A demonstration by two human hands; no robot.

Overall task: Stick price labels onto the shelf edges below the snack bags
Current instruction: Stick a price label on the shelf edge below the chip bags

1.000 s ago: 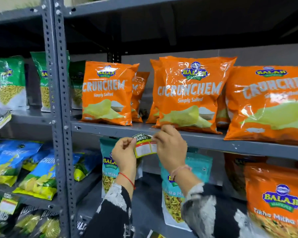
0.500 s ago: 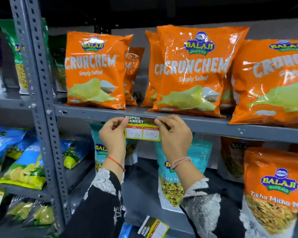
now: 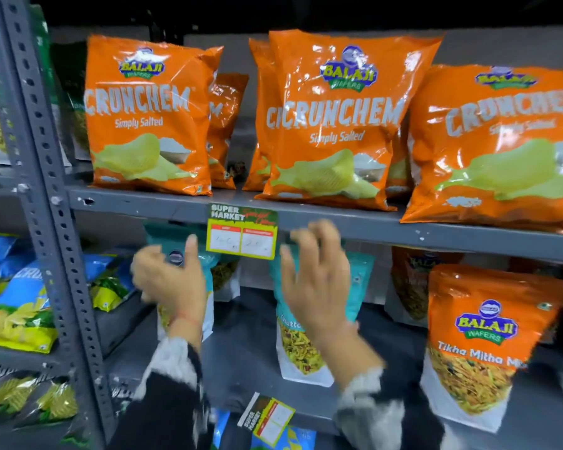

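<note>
Price label point(image 3: 242, 231) sits stuck on the front edge of the grey shelf point(image 3: 403, 230), its lower part hanging below the edge, between the two hands and slightly above their fingers. It carries a dark "SUPER MARKET" header and two white boxes framed in red and yellow; the writing in them is too blurred to read.

Left hand point(image 3: 169, 277) is just down and left of the label, apart from it, fingers loosely spread and holding nothing; a thin red thread circles the wrist. Right hand point(image 3: 316, 280) is just down and right of the label, also apart from it, fingers spread and curled, empty. Both hands are motion-blurred.

Directly above the fingers, orange chip bags point(image 3: 332, 125) marked "Crunchem Simply Salted" stand upright in a row on the shelf. Behind the hands, teal snack bags point(image 3: 299, 336) stand on the shelf below, with an orange "Tikha Mitha" bag point(image 3: 481, 345) to the right of the right hand. Below the wrists, a second label point(image 3: 268, 418) lies tilted.
</note>
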